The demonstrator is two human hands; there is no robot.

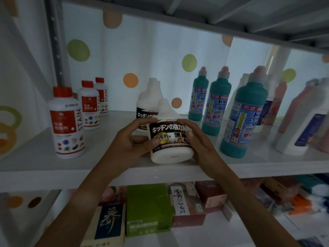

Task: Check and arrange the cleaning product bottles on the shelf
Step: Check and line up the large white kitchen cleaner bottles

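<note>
White bottle (170,138) (black label, tilted back): clasped between left hand (131,141) and right hand (201,145), base lifted over the shelf (110,168) front edge. Twin bottle (147,104) just behind the hands; red-capped bottles (67,123) left of them, teal bottles (242,118) right.
</note>
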